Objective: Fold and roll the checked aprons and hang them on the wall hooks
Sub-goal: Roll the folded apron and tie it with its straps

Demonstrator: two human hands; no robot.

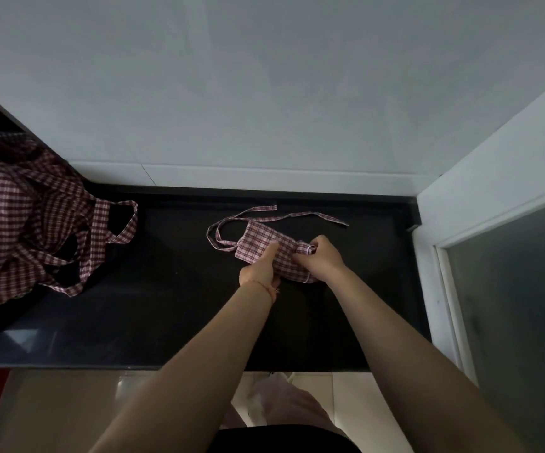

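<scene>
1. The step in hand looks like the rolling: a red-and-white checked cotton apron (266, 248), already folded into a narrow strip, lies on the glossy black stone surface (173, 308) near the back wall, with a short roll begun at its right end.
2. The right hand (321, 261) has its fingers curled round that rolled end, gripping it. The left hand (261, 268) lies on the strip just beside it, one finger stretched straight and pressing the cloth flat; its other fingers are hard to make out.
3. The apron's long checked ties (251, 213) trail loose behind the strip.
4. Next, I judge, the roll must be turned leftward along the strip while the cloth is held taut, and the ties kept free for hanging.
5. A heap of unfolded checked aprons (25, 220) waits at the far left, cut off by the frame edge.
6. No wall hooks are in view.
</scene>
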